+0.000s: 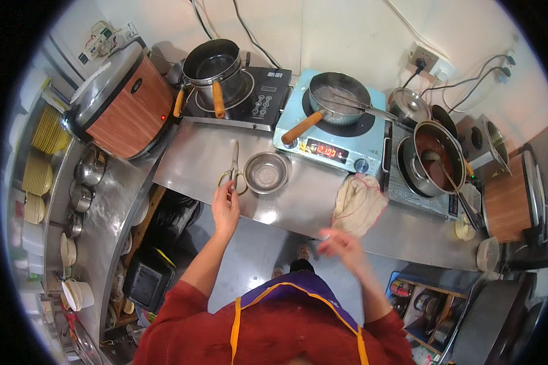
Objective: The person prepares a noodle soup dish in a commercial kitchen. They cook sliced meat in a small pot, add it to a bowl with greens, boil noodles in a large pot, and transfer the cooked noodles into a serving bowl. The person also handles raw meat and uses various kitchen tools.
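Note:
My left hand [224,207] reaches over the front of the steel counter [196,150], its fingertips at the ring handles of a pair of scissors [235,157]. The scissors lie with their blades towards the wall; whether the fingers grip them is unclear. Just right of them stands a small round metal bowl [266,173]. My right hand [342,248], blurred, is at the counter's front edge below a crumpled cloth [358,205]. Its fingers are partly spread and nothing shows in them.
A saucepan [342,119] with metal tongs [370,108] across it sits on a lit blue induction cooker [287,114]. Stacked pans [217,100] occupy a black cooker [278,86]. A pot of red sauce [413,159] holds a ladle at right. A wood-patterned rice cooker [128,105] stands left.

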Motion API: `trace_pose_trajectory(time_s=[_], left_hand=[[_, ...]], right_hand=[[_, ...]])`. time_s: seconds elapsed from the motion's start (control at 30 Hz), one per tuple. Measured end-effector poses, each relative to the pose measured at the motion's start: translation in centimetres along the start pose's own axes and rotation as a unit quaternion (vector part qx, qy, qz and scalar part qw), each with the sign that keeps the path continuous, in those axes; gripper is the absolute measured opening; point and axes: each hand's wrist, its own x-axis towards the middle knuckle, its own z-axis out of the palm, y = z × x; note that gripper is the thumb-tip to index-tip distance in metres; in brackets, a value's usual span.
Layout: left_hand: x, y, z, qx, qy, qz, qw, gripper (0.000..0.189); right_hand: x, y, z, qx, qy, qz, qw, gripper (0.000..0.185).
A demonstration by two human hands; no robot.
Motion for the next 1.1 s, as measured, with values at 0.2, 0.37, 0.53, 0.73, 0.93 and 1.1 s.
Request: trace_pose_trajectory(time_s=[0.2,0.37,0.53,0.73,0.93,1.1], left_hand=[[3.0,-2.1,1.8,0.212,-0.012,0.043,0.976,0.038],[3.2,-4.4,1.9,0.233,-0.067,0.014,0.970,0.038],[4.9,-5.0,0.6,0.224,-0.112,0.033,0.968,0.041],[5.3,-6.2,-0.5,0.247,-0.186,0.073,0.948,0.024],[5.7,-6.6,-0.8,0.247,-0.221,0.067,0.941,0.020],[5.5,-6.6,-2.5,0.204,-0.164,0.018,0.965,0.016]], right_hand=[[13.1,-19.9,-8.6,-0.654,0.259,-0.335,0.627,0.030],[21.4,-22.9,-13.1,-0.745,0.215,-0.165,0.609,0.035],[23.4,-22.6,-14.5,-0.717,0.148,-0.142,0.666,0.032],[19.2,-27.9,-14.1,-0.805,0.097,-0.005,0.585,0.024],[21.6,-27.8,-12.4,-0.773,0.124,-0.122,0.611,0.016],[22.6,-29.5,-15.0,-0.813,0.136,-0.081,0.560,0.012]])
